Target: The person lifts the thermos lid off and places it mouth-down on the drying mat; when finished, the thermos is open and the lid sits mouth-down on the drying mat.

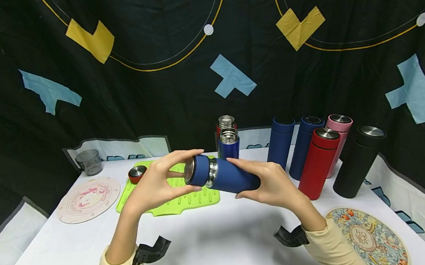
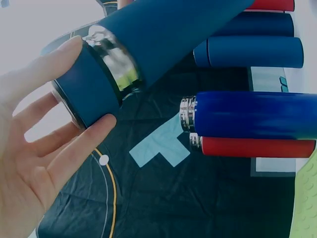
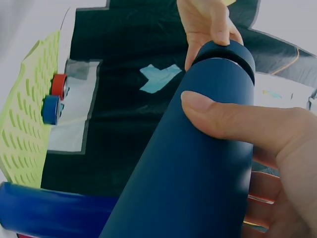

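A dark blue thermos (image 1: 236, 176) is held tilted sideways above the table, its lid end to the left. My right hand (image 1: 269, 182) grips the body near the base, thumb along the side. With thumb and fingers, my left hand (image 1: 157, 182) pinches the blue lid (image 1: 201, 170). A band of shiny metal neck (image 2: 115, 62) shows between lid and body. Behind them stand an uncapped bright blue thermos (image 1: 229, 149) and an uncapped red thermos (image 2: 257, 147). Their red lid (image 1: 137, 174) and blue lid (image 3: 51, 110) sit on the green mat (image 1: 181, 206).
At the right stand several capped thermoses: two dark blue ones (image 1: 280, 145), a red one (image 1: 317, 167), a pink one (image 1: 339, 125) and a black one (image 1: 357, 163). A grey cup (image 1: 90, 163) and pink round mat (image 1: 88, 200) lie left. A floral mat (image 1: 384, 235) is front right.
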The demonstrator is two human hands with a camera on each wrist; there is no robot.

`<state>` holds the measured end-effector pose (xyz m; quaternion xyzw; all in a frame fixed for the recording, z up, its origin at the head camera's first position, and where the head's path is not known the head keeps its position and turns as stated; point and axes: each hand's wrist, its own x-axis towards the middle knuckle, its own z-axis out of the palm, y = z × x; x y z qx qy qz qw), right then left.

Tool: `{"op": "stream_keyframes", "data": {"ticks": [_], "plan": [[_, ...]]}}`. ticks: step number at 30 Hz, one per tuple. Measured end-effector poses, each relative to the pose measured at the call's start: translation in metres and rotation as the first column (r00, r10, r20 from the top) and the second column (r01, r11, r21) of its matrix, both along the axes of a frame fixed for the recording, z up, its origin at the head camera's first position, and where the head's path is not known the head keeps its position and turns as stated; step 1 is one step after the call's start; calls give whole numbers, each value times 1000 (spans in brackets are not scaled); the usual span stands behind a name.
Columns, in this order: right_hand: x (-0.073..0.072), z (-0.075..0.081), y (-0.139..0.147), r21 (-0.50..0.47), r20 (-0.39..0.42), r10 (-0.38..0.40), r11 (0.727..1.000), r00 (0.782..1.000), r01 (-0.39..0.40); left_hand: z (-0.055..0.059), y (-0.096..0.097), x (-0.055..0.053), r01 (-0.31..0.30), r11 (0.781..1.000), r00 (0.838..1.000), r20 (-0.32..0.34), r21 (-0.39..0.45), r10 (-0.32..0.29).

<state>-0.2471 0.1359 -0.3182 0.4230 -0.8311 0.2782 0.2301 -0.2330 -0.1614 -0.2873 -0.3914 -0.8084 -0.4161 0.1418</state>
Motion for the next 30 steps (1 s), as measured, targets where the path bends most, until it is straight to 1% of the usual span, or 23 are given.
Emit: {"op": "stream_keyframes", "data": {"ticks": [2, 4, 7, 10, 12, 15, 19, 24, 26, 30], "plan": [[-1, 0, 0, 5, -8, -18, 1000, 1000, 18, 1, -3, -1, -39, 999, 999, 2, 0, 39], [-3, -1, 1, 4, 3, -23, 1000, 1000, 23, 1, -6, -3, -72, 997, 997, 1, 4, 72], [-5, -1, 1, -15, 41, -25, 1000, 999, 26, -1, -12, -7, -127, 992, 992, 3, 11, 127], [-8, -2, 1, -48, 79, -23, 998, 997, 27, -4, -19, -14, -166, 986, 986, 30, 17, 166], [-11, -4, 1, -78, 99, -20, 997, 995, 28, -8, -23, -22, -189, 982, 980, 57, 7, 189], [-15, -7, -1, -138, 123, -10, 990, 992, 27, -14, -27, -35, -207, 978, 972, 110, -13, 207], [-22, -16, -4, -225, 151, 24, 974, 988, 11, -23, -32, -54, -241, 968, 957, 151, -62, 248], [-30, -30, -8, -311, 154, 70, 950, 986, -19, -36, -38, -78, -282, 953, 940, 166, -110, 297], [-33, -35, -10, -334, 154, 75, 942, 985, -20, -41, -40, -87, -301, 945, 933, 165, -129, 319], [-38, -44, -15, -354, 161, 68, 935, 985, -7, -54, -44, -105, -332, 929, 921, 157, -162, 356]]}}
